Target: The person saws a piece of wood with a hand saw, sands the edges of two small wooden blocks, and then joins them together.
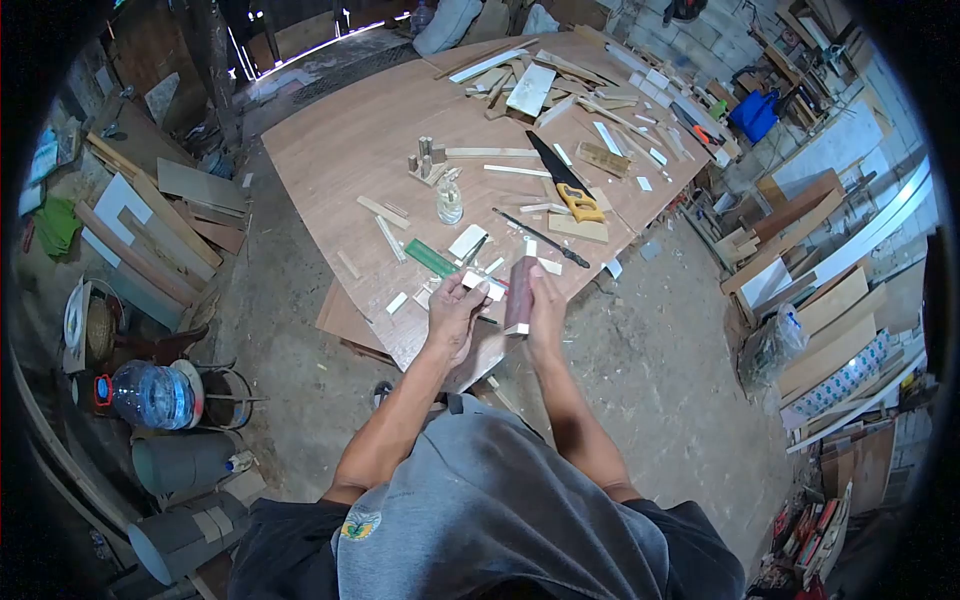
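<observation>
Over the near edge of the wooden table [340,190], my left hand [455,312] pinches a small white piece of wood [484,285]. My right hand [545,312] grips a sanding block [520,292], a pale block wrapped in reddish-brown sandpaper, held upright just right of the white piece. A small gap shows between the two. Just beyond my hands lie a green strip [430,257], a white block [468,241] and a dark slim tool whose kind I cannot make out. A long dark file or rasp [545,238] lies farther right.
A handsaw with a yellow handle [580,202] rests mid-table. A glass jar [450,205] stands near a small wooden stand with pegs [427,160]. Wood offcuts [530,90] pile up at the far end. A large water bottle [150,393] is at the floor's left; boards lean right.
</observation>
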Demonstrator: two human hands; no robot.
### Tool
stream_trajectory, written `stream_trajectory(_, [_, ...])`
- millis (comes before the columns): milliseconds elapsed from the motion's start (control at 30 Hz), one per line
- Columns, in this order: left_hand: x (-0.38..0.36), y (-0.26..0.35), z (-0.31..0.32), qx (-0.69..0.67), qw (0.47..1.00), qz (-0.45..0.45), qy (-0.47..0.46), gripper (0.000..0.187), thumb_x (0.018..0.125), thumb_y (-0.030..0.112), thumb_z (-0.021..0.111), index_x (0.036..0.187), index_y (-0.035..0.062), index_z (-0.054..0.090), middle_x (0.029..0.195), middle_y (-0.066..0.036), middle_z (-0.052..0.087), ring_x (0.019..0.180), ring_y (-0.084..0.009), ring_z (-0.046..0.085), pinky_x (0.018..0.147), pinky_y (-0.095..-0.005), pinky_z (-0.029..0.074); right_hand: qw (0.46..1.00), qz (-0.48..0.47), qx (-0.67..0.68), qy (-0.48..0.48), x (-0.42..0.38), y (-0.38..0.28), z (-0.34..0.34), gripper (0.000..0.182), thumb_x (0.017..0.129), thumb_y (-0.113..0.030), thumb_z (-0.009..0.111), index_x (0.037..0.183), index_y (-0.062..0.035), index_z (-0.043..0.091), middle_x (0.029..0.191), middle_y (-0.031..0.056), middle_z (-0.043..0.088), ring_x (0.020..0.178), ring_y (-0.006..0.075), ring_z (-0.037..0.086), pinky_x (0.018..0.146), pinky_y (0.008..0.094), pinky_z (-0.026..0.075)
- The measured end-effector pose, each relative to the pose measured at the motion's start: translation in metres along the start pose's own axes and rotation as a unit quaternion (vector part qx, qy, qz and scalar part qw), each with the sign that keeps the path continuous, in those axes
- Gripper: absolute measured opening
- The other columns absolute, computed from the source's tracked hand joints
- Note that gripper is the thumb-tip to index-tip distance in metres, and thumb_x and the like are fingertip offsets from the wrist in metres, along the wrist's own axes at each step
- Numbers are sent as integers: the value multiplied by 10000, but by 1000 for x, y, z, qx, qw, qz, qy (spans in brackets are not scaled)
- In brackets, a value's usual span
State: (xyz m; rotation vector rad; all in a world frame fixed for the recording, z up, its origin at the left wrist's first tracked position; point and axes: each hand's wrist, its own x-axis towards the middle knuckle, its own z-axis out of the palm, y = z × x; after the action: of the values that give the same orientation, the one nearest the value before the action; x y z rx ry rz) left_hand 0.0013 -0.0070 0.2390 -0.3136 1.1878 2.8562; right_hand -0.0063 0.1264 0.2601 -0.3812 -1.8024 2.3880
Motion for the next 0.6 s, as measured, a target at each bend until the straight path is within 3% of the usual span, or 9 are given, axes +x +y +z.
stream_trajectory(100, [-3,0,3,54,997,-47,-23,209,920,69,672,1100,-4,593,936,-74,681,853,-125,650,758,-258,532,999,2,32,-5,-2,11,4,524,988,-287,565,1373,64,505,1246,121,613,1099,157,560,969,271,432])
stream_trajectory(167, [0,-7,1,108,993,-31,-25,200,920,58,665,1100,-9,607,964,-79,685,859,-124,648,769,-261,526,998,-14,-62,26,3,15,3,517,987,-292,553,1363,61,520,1236,123,622,1091,164,560,964,276,432])
stream_trajectory(300, [11,-13,2,114,993,15,-8,176,923,49,655,1084,-12,620,974,-79,689,871,-124,647,779,-263,525,997,8,-71,28,-12,9,8,499,981,-302,551,1323,61,560,1206,132,634,1074,188,572,955,284,435])
stream_trajectory(367, [3,-10,7,106,993,-6,-60,168,930,40,638,1090,-7,618,982,-74,689,874,-126,648,792,-270,524,999,22,-37,31,21,27,-5,473,972,-308,565,1264,62,602,1165,141,645,1039,199,590,927,295,451])
stream_trajectory(433, [-3,-4,14,123,991,-15,-50,158,933,29,624,1088,-6,625,985,-77,696,885,-129,651,815,-270,519,996,45,19,68,36,33,-2,453,966,-306,576,1232,58,618,1146,136,650,1008,209,608,908,304,461])
stream_trajectory(500, [-2,-1,18,96,995,10,-29,214,908,75,687,1101,14,619,911,-36,687,774,-73,629,683,-197,495,980,135,129,67,27,25,-6,423,963,-291,581,1201,55,630,1113,108,658,958,195,614,886,302,467])
stream_trajectory(533, [4,-2,13,117,993,14,-22,202,909,79,689,1087,12,621,876,-30,681,745,-77,626,683,-202,499,983,141,106,58,5,6,-1,406,962,-290,582,1171,54,634,1066,92,660,896,172,609,845,297,477])
stream_trajectory(567, [8,-5,9,114,993,16,-19,202,909,79,689,1087,12,621,876,-30,681,745,-77,626,683,-202,499,983,142,103,55,8,12,3,406,962,-290,582,1171,54,634,1066,92,660,896,172,609,845,297,477])
stream_trajectory(600, [8,-6,8,135,991,-2,-18,186,920,56,658,1092,-9,628,926,-58,694,808,-104,643,743,-233,510,995,72,43,58,10,24,3,421,962,-297,584,1199,49,625,1050,96,659,901,164,611,834,291,482])
